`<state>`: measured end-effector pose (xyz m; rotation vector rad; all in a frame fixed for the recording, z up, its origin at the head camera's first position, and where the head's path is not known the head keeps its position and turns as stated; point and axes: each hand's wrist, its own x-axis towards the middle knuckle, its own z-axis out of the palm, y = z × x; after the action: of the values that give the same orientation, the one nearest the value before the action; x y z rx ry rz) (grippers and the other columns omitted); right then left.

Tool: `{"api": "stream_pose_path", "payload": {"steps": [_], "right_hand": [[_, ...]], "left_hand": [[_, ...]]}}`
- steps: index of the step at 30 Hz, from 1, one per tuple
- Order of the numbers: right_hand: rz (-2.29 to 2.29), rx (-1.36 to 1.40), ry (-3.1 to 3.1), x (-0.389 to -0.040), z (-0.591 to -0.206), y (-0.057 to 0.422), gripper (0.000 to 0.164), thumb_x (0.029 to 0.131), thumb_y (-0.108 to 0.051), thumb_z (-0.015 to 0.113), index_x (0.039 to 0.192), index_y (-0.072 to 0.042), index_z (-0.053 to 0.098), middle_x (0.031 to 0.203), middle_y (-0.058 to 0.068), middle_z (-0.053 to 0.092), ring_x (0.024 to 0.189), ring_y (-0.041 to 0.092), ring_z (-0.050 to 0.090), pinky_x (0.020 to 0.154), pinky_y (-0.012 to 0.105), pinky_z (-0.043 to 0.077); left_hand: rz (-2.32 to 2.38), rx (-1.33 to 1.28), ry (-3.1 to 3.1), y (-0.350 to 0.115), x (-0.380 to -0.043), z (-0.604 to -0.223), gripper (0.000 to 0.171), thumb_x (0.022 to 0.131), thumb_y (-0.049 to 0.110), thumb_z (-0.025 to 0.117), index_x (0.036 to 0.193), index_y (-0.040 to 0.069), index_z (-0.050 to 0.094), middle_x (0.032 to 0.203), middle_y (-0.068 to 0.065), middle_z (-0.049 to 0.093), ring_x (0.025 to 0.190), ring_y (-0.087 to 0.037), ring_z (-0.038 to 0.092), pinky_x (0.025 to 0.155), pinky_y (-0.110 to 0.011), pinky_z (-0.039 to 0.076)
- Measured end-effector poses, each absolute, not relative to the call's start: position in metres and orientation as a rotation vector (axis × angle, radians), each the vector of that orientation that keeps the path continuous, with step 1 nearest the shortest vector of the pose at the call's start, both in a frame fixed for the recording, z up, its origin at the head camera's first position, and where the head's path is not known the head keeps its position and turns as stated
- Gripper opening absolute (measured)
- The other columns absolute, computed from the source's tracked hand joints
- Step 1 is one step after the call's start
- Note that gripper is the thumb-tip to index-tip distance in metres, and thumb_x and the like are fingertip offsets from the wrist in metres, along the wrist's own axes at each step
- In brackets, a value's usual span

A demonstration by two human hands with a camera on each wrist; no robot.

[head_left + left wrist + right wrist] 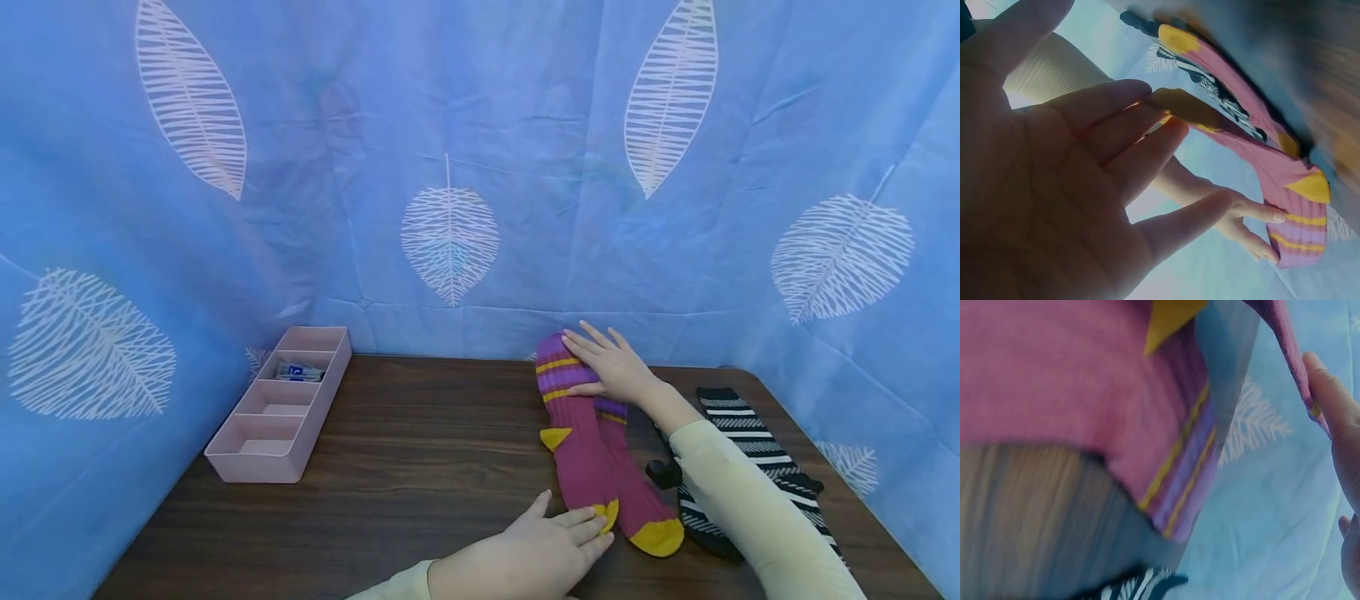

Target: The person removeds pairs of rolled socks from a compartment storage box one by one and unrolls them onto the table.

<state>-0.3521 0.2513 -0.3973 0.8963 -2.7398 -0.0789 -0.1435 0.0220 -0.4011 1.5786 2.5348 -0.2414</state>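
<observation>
Two maroon socks with yellow heels and toes and purple striped cuffs lie partly overlapping on the table. My left hand, fingers extended, touches the yellow toe of the upper sock; the left wrist view shows that toe at the fingertips, with the thumb apart. At the far end my right hand spreads its fingers across the purple cuff. In the right wrist view, part of the right hand appears beside a sock edge. Its contact with the cuff is only partly visible.
Black-and-white striped socks lie at the right, partly under the right sleeve. A pink divided tray stands at the left, with small tubes in one compartment. A blue leaf-patterned curtain borders the brown table.
</observation>
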Motion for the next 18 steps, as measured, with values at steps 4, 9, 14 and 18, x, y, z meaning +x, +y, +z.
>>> {"api": "stream_pose_path", "payload": {"steps": [4,9,14,18], "right_hand": [[-0.094,0.925,-2.699,-0.357,-0.403,0.239,0.093,0.079,-0.057,0.071,0.152,-0.01,0.034,0.158,0.011,0.034,0.149,0.036,0.021,0.115,0.064,0.019],[-0.123,0.944,-2.725,-0.363,-0.411,0.224,0.094,0.08,-0.06,0.067,0.153,-0.011,0.032,0.159,0.008,0.032,0.15,0.034,0.019,0.117,0.062,0.018],[-0.136,0.96,-2.76,-0.367,-0.418,0.211,0.093,0.081,-0.062,0.065,0.153,-0.011,0.032,0.159,0.009,0.031,0.15,0.033,0.018,0.117,0.063,0.018],[-0.134,0.962,-2.795,-0.369,-0.421,0.205,0.092,0.082,-0.061,0.065,0.152,-0.011,0.033,0.159,0.009,0.032,0.15,0.034,0.018,0.117,0.063,0.018]], "left_hand": [[-0.258,1.523,2.549,0.014,-0.143,-0.404,0.073,0.09,0.053,0.061,0.152,0.028,0.032,0.159,0.014,0.026,0.148,-0.002,0.021,0.114,-0.044,0.036],[-0.247,1.412,2.533,0.005,-0.144,-0.41,0.068,0.09,0.053,0.06,0.149,0.029,0.039,0.156,0.015,0.032,0.146,-0.002,0.025,0.113,-0.044,0.037],[-0.275,1.309,2.523,0.001,-0.147,-0.414,0.067,0.088,0.057,0.06,0.146,0.03,0.043,0.154,0.016,0.036,0.144,-0.001,0.03,0.111,-0.045,0.038],[-0.314,1.292,2.532,0.0,-0.148,-0.416,0.069,0.086,0.058,0.062,0.147,0.031,0.042,0.154,0.016,0.036,0.144,-0.001,0.03,0.111,-0.043,0.039]]}}
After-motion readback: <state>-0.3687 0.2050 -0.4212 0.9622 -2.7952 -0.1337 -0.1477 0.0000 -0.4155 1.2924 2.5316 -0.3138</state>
